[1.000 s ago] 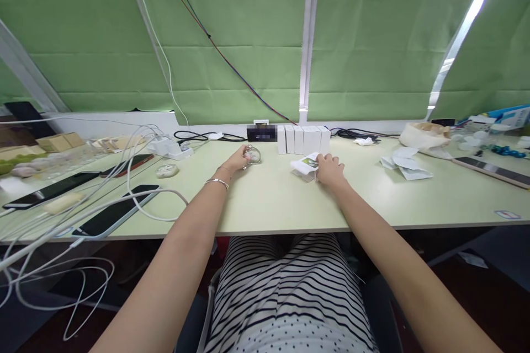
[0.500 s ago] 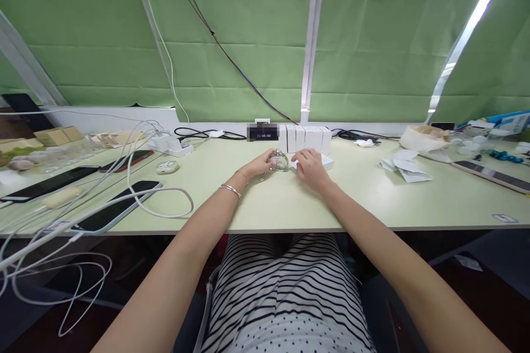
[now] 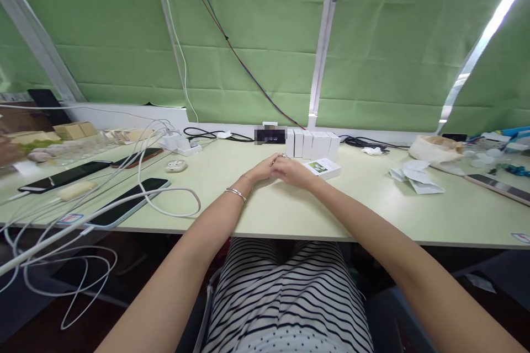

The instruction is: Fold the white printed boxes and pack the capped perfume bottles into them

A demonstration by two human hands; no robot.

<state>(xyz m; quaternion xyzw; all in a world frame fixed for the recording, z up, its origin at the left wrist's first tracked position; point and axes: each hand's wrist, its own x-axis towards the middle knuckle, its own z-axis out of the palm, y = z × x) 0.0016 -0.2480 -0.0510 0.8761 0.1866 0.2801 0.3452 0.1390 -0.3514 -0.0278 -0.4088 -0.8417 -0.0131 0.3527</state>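
Note:
My left hand (image 3: 263,169), with bangles on its wrist, is closed on a small clear, shiny round thing (image 3: 285,155). Only a glint of it shows above the fingers, so its kind is unclear. From the right, my right hand (image 3: 293,172) meets it with curled fingers that overlap the left fingertips. What those right fingers pinch is hidden. Just beyond my right hand, a flat white box (image 3: 325,169) with a green picture on top lies on the table (image 3: 281,212).
Several white boxes (image 3: 321,145) stand in a row behind my hands, beside a black digital clock (image 3: 271,136). Phones (image 3: 128,204) and tangled white cables (image 3: 165,214) lie at left, near an earbud case (image 3: 176,165). White papers (image 3: 416,176) and a pale bag (image 3: 434,153) are at right.
My right hand has moved left from the flat white box to my left hand, uncovering the box's printed top. The clear round thing is now mostly covered by fingers. The view has shifted slightly.

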